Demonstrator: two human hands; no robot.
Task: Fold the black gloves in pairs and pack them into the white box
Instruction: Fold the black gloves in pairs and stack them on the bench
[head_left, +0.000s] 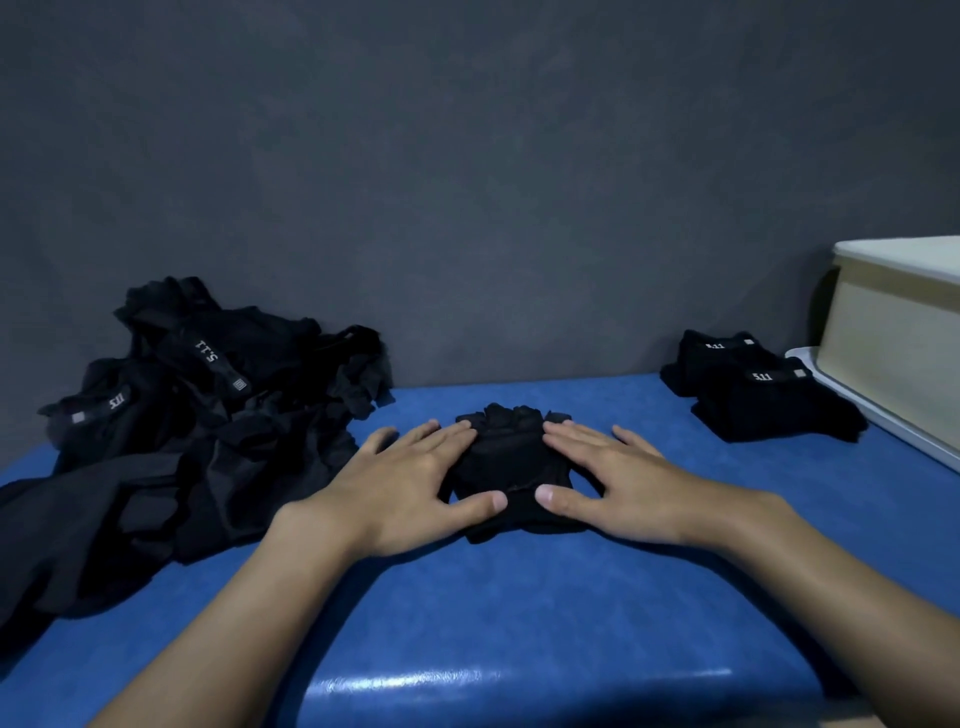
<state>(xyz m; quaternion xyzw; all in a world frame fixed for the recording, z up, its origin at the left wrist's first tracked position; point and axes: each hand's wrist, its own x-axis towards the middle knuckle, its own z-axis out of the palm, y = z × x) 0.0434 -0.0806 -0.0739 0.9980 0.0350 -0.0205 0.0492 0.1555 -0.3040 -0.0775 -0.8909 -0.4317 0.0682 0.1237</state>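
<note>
Black glove bundle (511, 467) lies flat on the blue table top (519, 597), at the centre of the view, with its short finger ends pointing away from the person and its cuff end nearest. How many gloves are stacked in it cannot be told (the fabric is uniformly dark).

Left hand (410, 483): palm down, fingers straight and spread. The index and middle fingertips rest on the bundle's left edge and the thumb lies across its near left corner. Nothing is gripped.

Right hand (618, 478): the mirror of the left, palm down with fingers straight and spread. The fingertips are on the bundle's right edge and the thumb is on its near right corner. Nothing is gripped.

The two thumbs point toward each other over the near edge, close but apart. The bundle sits between the hands, pressed flat under both.

A heap of loose black gloves (197, 415) occupies the left of the table against the grey wall (467, 156), near the left hand but not touching it. Several straps show "5.11" lettering.

Folded glove bundles (763, 395) with the same lettering sit at the far right, well apart from the right hand. They are just beside the white box (893, 353). The box stands on a flat white tray (883, 421) and is cut off by the frame edge; its interior is not visible.
</note>
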